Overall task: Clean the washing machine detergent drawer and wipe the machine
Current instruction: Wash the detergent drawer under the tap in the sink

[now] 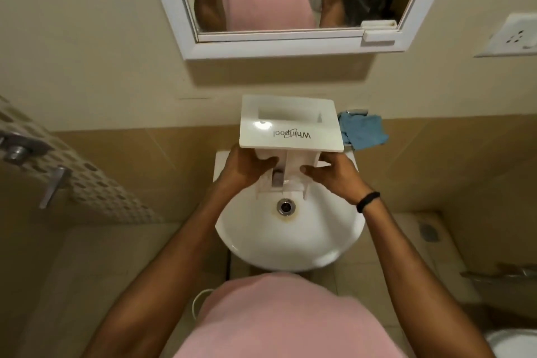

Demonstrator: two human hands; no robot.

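A white detergent drawer (290, 128) with a Whirlpool logo on its front panel stands on end over the white sink (290, 247), panel facing up toward me. My left hand (247, 167) grips the drawer body from the left, and my right hand (331, 176) grips it from the right, just under the panel. A black band circles my right wrist. The drawer's lower end reaches down toward the tap area, and the tap itself is mostly hidden behind it. A blue cloth (363, 132) lies on the sink's back right corner, touching nothing I hold.
A white-framed mirror (290, 46) hangs above the sink. A metal tap and lever handle (52, 186) stick out of the left wall. A wall socket (514, 38) is at the right, and a drain (286, 206) sits mid-basin.
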